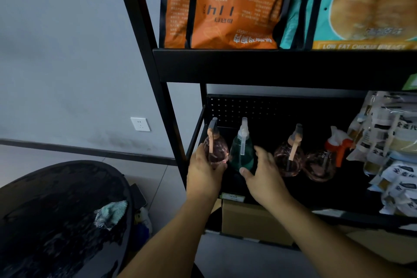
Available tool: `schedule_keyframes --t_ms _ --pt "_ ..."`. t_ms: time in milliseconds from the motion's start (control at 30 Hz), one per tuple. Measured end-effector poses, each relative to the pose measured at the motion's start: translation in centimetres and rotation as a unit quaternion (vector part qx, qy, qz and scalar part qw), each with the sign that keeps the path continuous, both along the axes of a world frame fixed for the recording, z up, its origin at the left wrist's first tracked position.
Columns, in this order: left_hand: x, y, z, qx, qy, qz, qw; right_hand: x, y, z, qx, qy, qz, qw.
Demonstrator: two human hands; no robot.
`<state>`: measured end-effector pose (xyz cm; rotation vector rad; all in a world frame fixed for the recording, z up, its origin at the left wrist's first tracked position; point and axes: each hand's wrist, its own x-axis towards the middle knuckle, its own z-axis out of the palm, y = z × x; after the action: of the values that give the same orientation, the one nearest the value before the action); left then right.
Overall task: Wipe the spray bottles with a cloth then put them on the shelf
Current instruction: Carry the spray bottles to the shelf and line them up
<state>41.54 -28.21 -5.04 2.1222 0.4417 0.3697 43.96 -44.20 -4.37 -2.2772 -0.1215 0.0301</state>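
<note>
Both forearms reach into the shelf [270,67]: left hand [205,171] grips the pink bottle [215,150], right hand [262,174] spread, empty, beside the green bottle [241,153]. Light, slick plastic probably; the round belly looks safest to hold.

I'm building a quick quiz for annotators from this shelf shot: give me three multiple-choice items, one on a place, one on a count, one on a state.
1. Where is the teal cloth?
A. on the black round table
B. on the shelf
C. in the right hand

2. How many spray bottles stand on the shelf?
A. two
B. four
C. six

3. What is the left hand doing?
A. hanging idle
B. gripping the leftmost pink bottle
C. holding the cloth

Answers:
1 A, the teal cloth lies on the black round table.
2 B, three pink bottles and a green spray bottle on the shelf.
3 B, the left hand wraps the leftmost pink bottle; the right hand is spread open.
</note>
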Motion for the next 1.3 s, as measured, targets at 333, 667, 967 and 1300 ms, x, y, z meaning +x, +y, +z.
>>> schedule_keyframes --t_ms 333,667,967,1300 --pt "-6.1 -1.5 3.3 0.079 -0.004 -0.033 0.996 -5.2 -3.9 2.1 -0.003 -0.014 0.006 1.0" --pt "-9.2 -7.9 3.9 0.209 -0.017 -0.119 0.971 -7.7 -11.0 2.4 -0.03 0.001 -0.048 0.998" --pt "-6.6 -12.7 3.1 0.216 0.01 -0.149 0.965 -6.1 -17.5 2.1 -0.023 0.011 -0.143 0.989" --pt "-1.1 -14.8 0.8 0.182 0.072 -0.134 0.971 -0.9 -20.3 0.6 -0.012 0.022 -0.145 0.989"
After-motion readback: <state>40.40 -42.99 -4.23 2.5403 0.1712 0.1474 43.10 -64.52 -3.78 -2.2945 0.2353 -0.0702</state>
